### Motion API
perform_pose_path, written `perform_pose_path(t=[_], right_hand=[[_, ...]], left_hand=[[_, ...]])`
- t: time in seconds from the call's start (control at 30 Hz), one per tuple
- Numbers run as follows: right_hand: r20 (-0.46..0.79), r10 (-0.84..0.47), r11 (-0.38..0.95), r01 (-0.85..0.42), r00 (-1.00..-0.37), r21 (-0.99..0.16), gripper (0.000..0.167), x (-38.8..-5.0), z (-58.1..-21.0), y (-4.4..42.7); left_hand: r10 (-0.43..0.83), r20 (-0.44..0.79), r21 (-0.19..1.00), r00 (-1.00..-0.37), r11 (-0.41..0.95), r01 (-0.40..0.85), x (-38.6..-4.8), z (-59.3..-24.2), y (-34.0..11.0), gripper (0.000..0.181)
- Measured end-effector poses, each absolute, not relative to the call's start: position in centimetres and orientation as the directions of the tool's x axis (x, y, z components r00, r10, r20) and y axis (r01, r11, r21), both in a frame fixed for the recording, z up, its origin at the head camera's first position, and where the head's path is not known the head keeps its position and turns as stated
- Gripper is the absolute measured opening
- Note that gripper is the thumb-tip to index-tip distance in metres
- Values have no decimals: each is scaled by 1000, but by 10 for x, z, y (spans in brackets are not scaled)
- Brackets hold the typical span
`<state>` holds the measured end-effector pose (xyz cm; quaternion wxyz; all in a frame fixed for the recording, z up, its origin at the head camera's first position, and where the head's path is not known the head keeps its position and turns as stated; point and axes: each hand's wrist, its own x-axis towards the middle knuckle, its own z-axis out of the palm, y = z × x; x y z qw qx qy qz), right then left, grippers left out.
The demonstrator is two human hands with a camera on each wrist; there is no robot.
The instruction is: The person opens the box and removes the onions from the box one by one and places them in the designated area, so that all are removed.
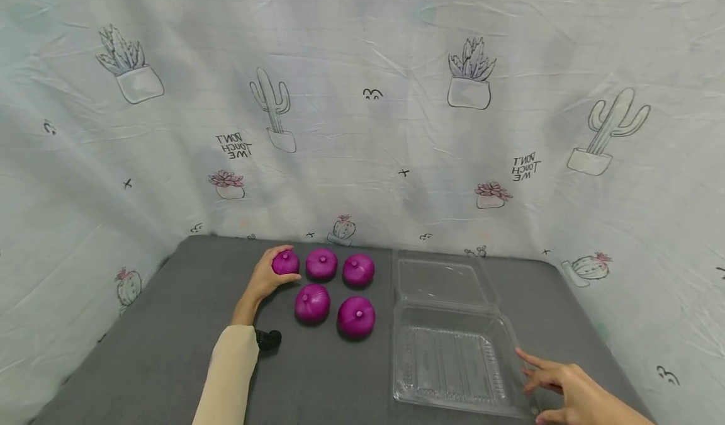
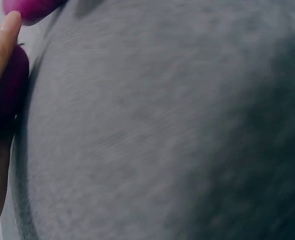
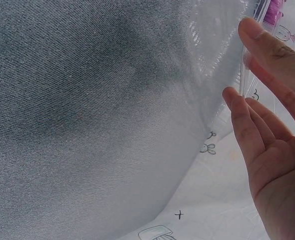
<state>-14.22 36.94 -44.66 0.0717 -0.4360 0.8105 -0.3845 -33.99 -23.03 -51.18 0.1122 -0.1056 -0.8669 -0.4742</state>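
At the far left of the onions, my left hand [image 1: 267,277] grips a round purple onion [image 1: 286,262], fingers and thumb curled around its side. In the left wrist view that onion [image 2: 15,82] lies against the hand, mostly cut off by the frame edge. Several more purple onions [image 1: 355,317] sit beside it on the table, each with a small stem nub. A clear plastic clamshell box [image 1: 399,349] lies open, its lid [image 1: 447,280] folded back. My right hand [image 1: 572,390] touches the box's right rim with fairly straight, spread fingers, also visible in the right wrist view.
A dark grey cloth [image 1: 317,387] covers the table. Behind and at both sides hangs a pale curtain [image 1: 362,129] printed with cacti. A black strap with a rounded device [image 1: 269,340] is on my left wrist. The onions stand left of the box.
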Motion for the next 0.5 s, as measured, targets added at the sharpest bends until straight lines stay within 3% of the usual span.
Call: perform_pose_path(t=[0.17, 0.4, 0.5], right_hand=[[216, -760, 339, -659, -612, -672, 32, -145, -447, 367], [191, -753, 404, -672, -629, -621, 34, -148, -446, 368], [167, -747, 440, -667, -643, -601, 46, -145, -445, 369]], left_hand=[[101, 409, 717, -907, 579, 388, -340, -515, -232, 78], [147, 406, 658, -902, 637, 400, -336, -513, -238, 93], [153, 382, 656, -911, 649, 384, -335, -511, -238, 97]])
